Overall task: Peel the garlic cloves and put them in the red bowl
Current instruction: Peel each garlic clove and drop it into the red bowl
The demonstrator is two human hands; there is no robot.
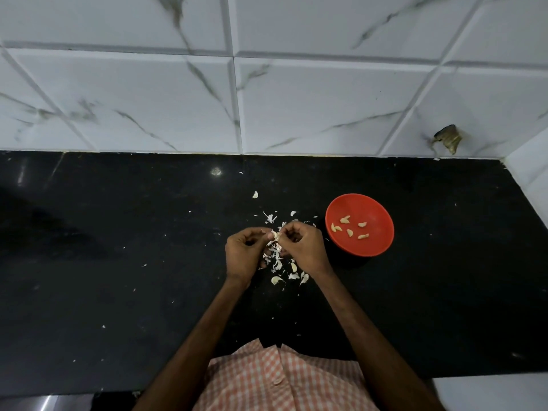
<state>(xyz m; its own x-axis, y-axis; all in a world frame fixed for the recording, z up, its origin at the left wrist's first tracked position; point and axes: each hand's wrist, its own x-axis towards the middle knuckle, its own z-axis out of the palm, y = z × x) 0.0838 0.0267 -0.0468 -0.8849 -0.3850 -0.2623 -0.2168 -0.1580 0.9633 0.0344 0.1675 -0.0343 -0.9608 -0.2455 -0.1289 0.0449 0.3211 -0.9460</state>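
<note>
A small garlic clove (275, 235) with papery skin is pinched between the fingertips of my left hand (244, 254) and my right hand (305, 247), just above the black counter (118, 262). The red bowl (374, 209) stands to the right of my right hand and holds several peeled cloves (344, 220). Loose white skins and a few cloves (277, 280) lie scattered under and around my hands.
A white marble-look tiled wall (267, 99) rises behind the counter, and a side wall closes the right end. The counter's front edge runs near my checked shirt (281, 381). Small skin flakes dot the dark surface.
</note>
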